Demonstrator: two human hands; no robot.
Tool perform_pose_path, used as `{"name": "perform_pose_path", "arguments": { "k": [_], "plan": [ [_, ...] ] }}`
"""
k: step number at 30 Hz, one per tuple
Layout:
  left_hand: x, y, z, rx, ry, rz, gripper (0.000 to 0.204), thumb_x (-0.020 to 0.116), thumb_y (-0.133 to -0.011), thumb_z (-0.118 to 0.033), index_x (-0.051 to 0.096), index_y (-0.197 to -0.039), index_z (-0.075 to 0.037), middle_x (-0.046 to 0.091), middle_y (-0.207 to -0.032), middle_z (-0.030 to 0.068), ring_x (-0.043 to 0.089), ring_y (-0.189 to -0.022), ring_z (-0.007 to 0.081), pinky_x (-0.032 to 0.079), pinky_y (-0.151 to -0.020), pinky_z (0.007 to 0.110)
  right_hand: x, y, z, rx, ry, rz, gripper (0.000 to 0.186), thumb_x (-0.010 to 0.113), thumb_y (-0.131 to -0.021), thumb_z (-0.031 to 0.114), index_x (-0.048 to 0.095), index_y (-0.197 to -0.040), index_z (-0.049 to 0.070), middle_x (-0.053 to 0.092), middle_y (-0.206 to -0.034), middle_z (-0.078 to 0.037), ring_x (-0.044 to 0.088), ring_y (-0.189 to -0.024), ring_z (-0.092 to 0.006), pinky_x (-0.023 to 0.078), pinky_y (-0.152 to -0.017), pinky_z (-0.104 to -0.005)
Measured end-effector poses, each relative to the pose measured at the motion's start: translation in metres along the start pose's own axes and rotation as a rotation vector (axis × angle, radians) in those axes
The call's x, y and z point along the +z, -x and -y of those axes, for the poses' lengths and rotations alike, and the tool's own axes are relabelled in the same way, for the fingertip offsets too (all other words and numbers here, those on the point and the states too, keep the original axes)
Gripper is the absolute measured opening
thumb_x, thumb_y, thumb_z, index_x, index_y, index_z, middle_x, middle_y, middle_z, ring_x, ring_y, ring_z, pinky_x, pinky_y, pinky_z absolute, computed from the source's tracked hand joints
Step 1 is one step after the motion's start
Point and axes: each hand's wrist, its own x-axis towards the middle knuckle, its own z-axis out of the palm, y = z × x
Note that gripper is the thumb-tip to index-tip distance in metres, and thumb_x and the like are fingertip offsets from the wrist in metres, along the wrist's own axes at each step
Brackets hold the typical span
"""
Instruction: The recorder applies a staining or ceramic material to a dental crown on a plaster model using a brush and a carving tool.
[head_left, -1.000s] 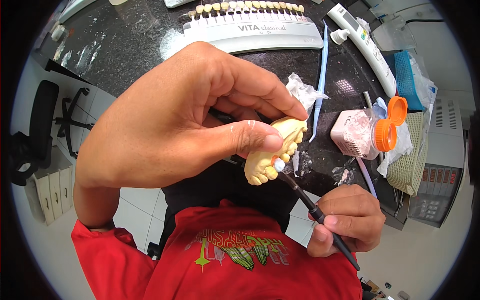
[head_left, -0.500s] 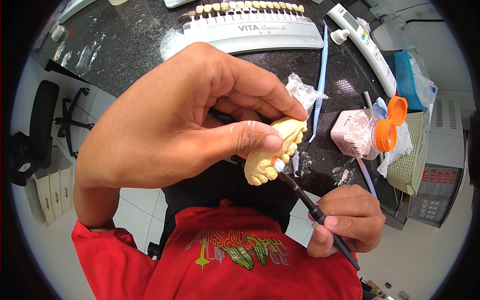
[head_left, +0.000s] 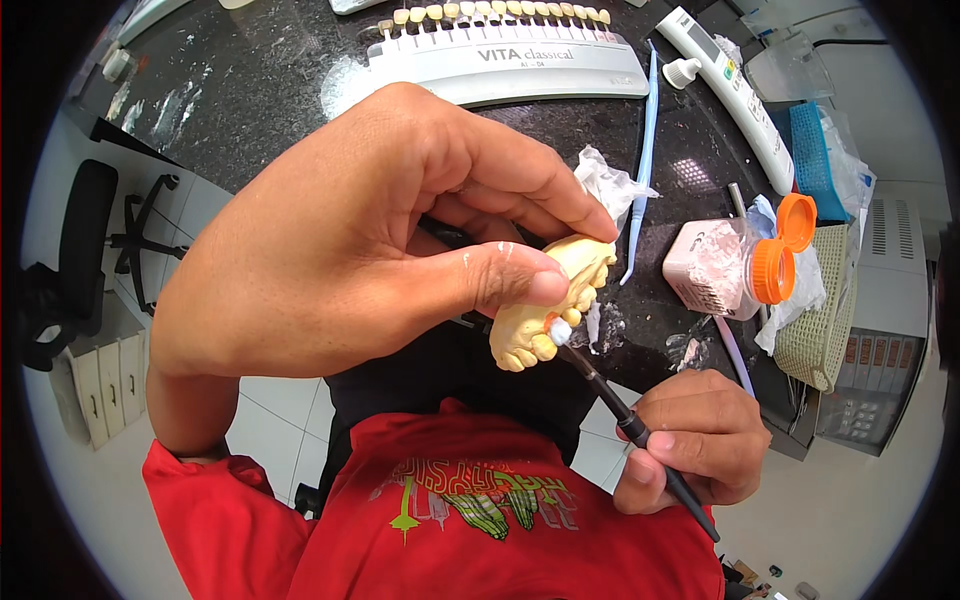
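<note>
My left hand [head_left: 400, 240] is closed on a yellow dental model [head_left: 522, 325], thumb on the near side and fingers over the far side. One tooth on the model carries a white build-up [head_left: 560, 331], with an orange-red patch beside it at the gum. In my right hand [head_left: 700, 440], a thin black-handled brush [head_left: 610, 400] is pinched between thumb and fingers. Its tip points up and left and meets or nearly meets the white tooth; whether they touch I cannot tell. The fingertips behind the model are partly hidden.
On the dark bench stand a tooth shade guide [head_left: 510, 72], a blue instrument [head_left: 643, 150], crumpled tissue [head_left: 606, 185] and a pink-powder jar [head_left: 715, 265] with its orange lid flipped up. Further right are a white handheld device [head_left: 735, 100], a woven basket [head_left: 815, 335] and a grey machine [head_left: 870, 380].
Almost nothing differs. The brush and both hands hold nearly the same position, and the view has shifted very slightly.
</note>
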Motion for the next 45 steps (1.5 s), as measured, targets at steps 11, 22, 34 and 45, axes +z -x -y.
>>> {"name": "perform_pose_path", "arguments": {
  "k": [11, 22, 34, 45],
  "plan": [
    [-0.0004, -0.0001, -0.0013, -0.016, 0.025, 0.000, 0.034, 0.069, -0.082, -0.004, 0.061, -0.111, 0.013, 0.068, -0.099, 0.0190, 0.067, -0.091, 0.0175, 0.054, -0.082, 0.027, -0.0003, -0.0022, -0.0008, -0.010, 0.015, 0.032, 0.021, 0.072, -0.066, 0.000, 0.060, -0.082, 0.001, 0.061, -0.064, -0.009, 0.060, -0.048, -0.0174, 0.050, -0.041, -0.0259],
    [-0.0015, 0.0017, 0.0008, 0.001, -0.019, -0.005, 0.034, 0.069, -0.082, -0.005, 0.061, -0.110, 0.013, 0.068, -0.101, 0.0202, 0.067, -0.093, 0.0184, 0.054, -0.084, 0.028, 0.0008, -0.0012, 0.0005, -0.004, 0.011, 0.018, 0.020, 0.072, -0.066, 0.000, 0.059, -0.082, 0.002, 0.061, -0.064, -0.008, 0.060, -0.049, -0.0172, 0.050, -0.041, -0.0251],
    [-0.0019, 0.0005, 0.0026, 0.062, -0.056, 0.003, 0.033, 0.069, -0.083, -0.004, 0.062, -0.110, 0.013, 0.068, -0.100, 0.0204, 0.067, -0.092, 0.0188, 0.054, -0.083, 0.028, -0.0006, -0.0015, -0.0002, 0.008, 0.011, 0.013, 0.021, 0.072, -0.066, 0.000, 0.060, -0.083, 0.002, 0.062, -0.064, -0.009, 0.060, -0.050, -0.0176, 0.050, -0.042, -0.0250],
    [-0.0002, 0.0005, -0.0006, -0.007, 0.011, 0.000, 0.033, 0.069, -0.083, -0.006, 0.062, -0.110, 0.012, 0.069, -0.096, 0.0195, 0.067, -0.090, 0.0177, 0.054, -0.081, 0.027, -0.0014, -0.0017, 0.0007, 0.007, 0.010, 0.017, 0.021, 0.072, -0.066, 0.000, 0.060, -0.083, 0.001, 0.062, -0.064, -0.009, 0.060, -0.050, -0.0175, 0.050, -0.042, -0.0252]
  ]
}}
